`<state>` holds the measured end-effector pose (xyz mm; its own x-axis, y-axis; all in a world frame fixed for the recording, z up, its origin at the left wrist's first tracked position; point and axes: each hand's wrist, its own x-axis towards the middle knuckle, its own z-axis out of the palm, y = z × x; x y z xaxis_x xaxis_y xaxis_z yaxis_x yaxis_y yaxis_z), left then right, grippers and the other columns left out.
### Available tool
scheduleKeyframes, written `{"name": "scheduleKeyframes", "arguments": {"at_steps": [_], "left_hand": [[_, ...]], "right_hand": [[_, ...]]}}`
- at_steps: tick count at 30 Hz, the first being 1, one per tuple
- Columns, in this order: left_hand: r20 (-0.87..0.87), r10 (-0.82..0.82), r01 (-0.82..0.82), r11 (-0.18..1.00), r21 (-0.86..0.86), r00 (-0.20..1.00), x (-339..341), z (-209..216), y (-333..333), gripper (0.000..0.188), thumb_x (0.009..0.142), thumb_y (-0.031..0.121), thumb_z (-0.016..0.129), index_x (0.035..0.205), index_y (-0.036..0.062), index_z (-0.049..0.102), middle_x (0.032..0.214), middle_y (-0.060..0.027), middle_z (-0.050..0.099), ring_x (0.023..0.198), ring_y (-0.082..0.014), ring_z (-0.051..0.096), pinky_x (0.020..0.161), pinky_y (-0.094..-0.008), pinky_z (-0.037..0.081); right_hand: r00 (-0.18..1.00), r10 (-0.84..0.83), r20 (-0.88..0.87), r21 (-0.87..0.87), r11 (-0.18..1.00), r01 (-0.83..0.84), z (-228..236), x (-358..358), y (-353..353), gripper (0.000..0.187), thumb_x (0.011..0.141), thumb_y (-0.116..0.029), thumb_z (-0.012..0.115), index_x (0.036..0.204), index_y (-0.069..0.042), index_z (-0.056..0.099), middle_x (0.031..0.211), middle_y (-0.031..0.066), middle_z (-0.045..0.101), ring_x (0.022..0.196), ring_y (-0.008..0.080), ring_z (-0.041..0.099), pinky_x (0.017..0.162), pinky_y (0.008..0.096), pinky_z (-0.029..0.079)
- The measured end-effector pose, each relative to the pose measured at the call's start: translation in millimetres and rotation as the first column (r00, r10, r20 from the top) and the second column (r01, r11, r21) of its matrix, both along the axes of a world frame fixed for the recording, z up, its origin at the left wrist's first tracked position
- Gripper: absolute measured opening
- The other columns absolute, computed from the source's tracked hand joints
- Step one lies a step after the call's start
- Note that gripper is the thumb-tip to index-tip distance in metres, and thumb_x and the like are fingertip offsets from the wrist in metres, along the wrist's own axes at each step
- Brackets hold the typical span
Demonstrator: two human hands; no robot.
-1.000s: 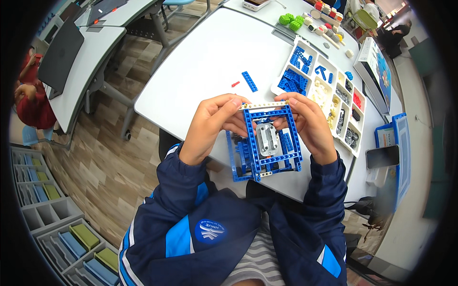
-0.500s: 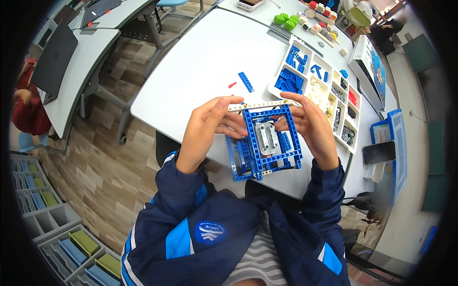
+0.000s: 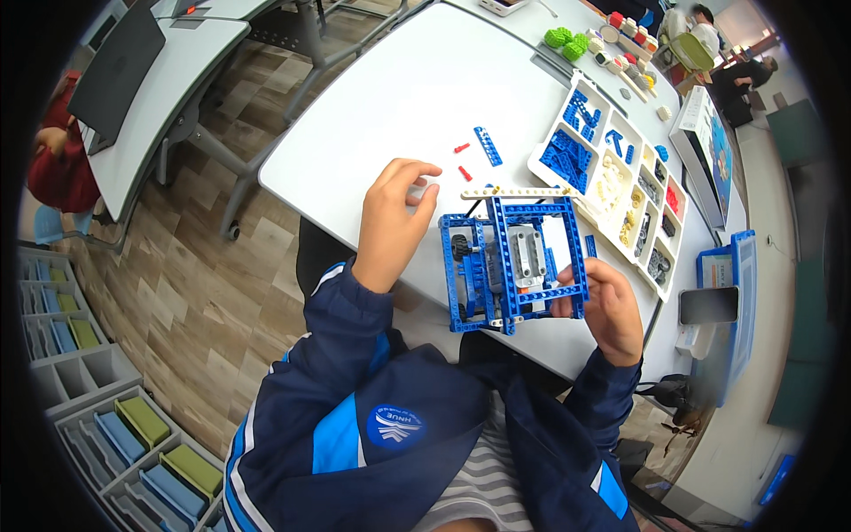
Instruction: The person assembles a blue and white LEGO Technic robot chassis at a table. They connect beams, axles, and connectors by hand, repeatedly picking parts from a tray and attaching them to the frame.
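Note:
My right hand (image 3: 613, 312) grips the lower right side of a blue building-brick frame model (image 3: 581, 266). A grey motor block (image 3: 529, 253) sits inside it, and a white perforated beam (image 3: 514, 192) runs across its top. Small black wheels (image 3: 460, 246) show at its left side. My left hand (image 3: 397, 222) hovers left of the model, fingers curled, thumb and forefinger a little apart, with nothing visible between them. On the table beyond lie two red pegs (image 3: 465, 174) and a blue studded beam (image 3: 487, 146).
A white sorting tray (image 3: 539, 161) of blue, cream, grey and red parts stands at the right. Past it are a box (image 3: 705, 151), a phone (image 3: 708, 306) and a blue plastic case (image 3: 737, 275). Green brick clusters (image 3: 567, 41) lie at the back.
My left hand has come off the white beam and moved left of the model. My right hand has slid down to its lower corner. A second red peg now lies on the table.

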<state>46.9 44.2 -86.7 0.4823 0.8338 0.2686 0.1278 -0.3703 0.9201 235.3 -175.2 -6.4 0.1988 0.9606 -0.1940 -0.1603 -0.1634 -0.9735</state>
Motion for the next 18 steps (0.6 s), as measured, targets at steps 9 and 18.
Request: {"name": "scheduleKeyframes", "arguments": {"at_steps": [9,18], "left_hand": [[-0.31,-0.057,0.161,0.932,0.325,0.949,27.3,-6.0,23.2,0.019,0.082,0.003,0.071,0.1,0.0085,0.073,0.113,-0.0063,0.06,0.099,-0.0229,0.058,0.085,-0.0344,0.051],[-0.164,-0.103,0.171,0.857,0.486,0.981,43.0,-12.7,36.0,0.009,0.08,0.001,0.071,0.087,0.0015,0.066,0.114,-0.0132,0.065,0.102,-0.0306,0.06,0.089,-0.038,0.051]], "right_hand": [[0.998,-0.002,-0.059,-0.11,0.994,-0.004,11.7,1.0,-12.4,0.045,0.085,-0.031,0.078,0.112,0.001,0.063,0.099,0.0101,0.069,0.089,0.0165,0.066,0.079,0.0283,0.05],[0.98,-0.076,-0.183,-0.058,0.996,0.066,1.4,-15.0,3.9,0.055,0.083,-0.036,0.081,0.112,0.005,0.059,0.082,0.0106,0.062,0.078,0.0231,0.066,0.078,0.0395,0.056]]}}
